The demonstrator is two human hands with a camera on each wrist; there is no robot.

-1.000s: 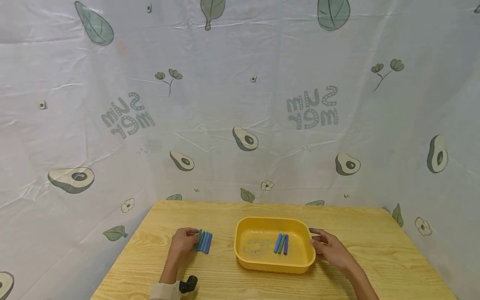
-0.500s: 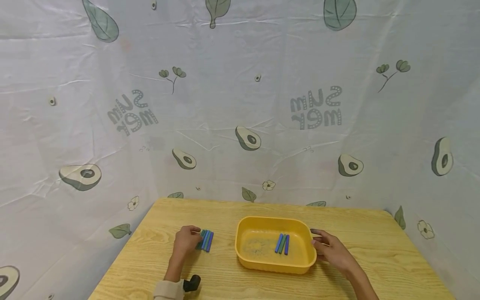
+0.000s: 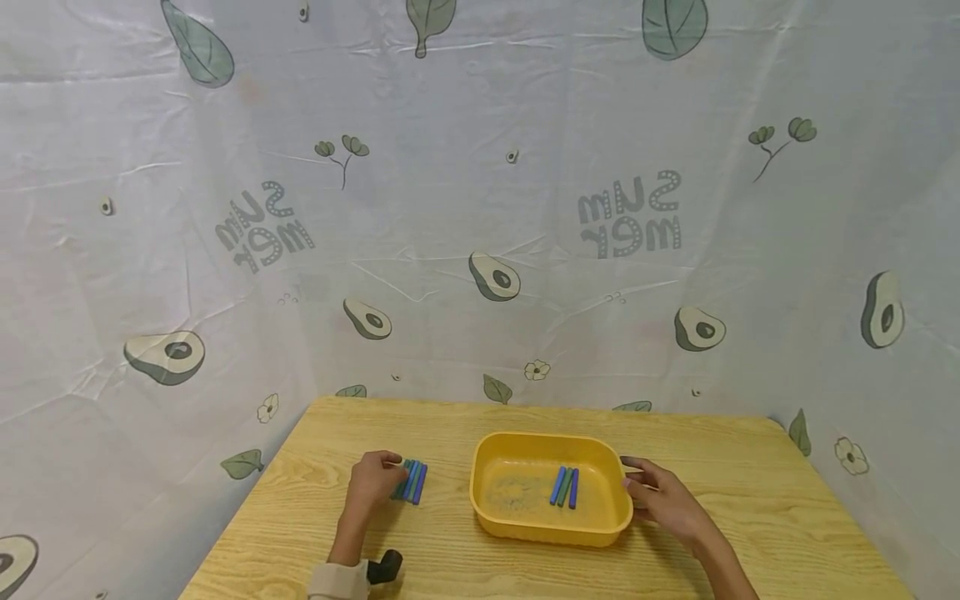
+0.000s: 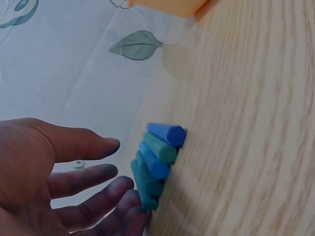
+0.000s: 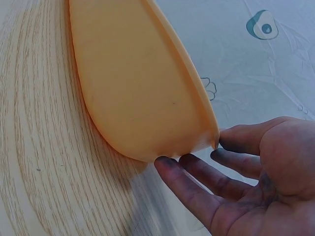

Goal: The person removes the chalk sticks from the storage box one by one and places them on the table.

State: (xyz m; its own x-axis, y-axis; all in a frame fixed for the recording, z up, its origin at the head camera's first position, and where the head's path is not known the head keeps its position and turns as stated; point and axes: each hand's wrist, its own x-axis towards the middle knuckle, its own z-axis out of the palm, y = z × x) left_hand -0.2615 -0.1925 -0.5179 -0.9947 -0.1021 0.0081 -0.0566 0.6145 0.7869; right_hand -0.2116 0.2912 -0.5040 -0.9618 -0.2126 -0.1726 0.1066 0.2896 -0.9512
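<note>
A row of several coloured chalk sticks (image 3: 415, 482), blue, green and teal, lies side by side on the left of the table. My left hand (image 3: 372, 478) is beside the row's left end. In the left wrist view its thumb and fingers are spread loosely, and the lower fingertips (image 4: 132, 216) are at the nearest teal chalk stick (image 4: 142, 187); whether they touch it I cannot tell. My right hand (image 3: 666, 500) holds the right end of the yellow plastic basin (image 3: 543, 537), thumb at the rim, other fingers against the outer wall. Three chalk sticks (image 3: 564, 487) lie inside.
Dusty smudges mark the basin's floor on the left. The wooden table (image 3: 450, 575) ends at a pale patterned sheet (image 3: 420, 350) behind and at both sides. A black wrist mount (image 3: 385, 566) juts out from the left sleeve.
My left hand has shifted slightly to the right, over the left end of the chalk row. The right hand and the basin keep their places; the view has turned a little.
</note>
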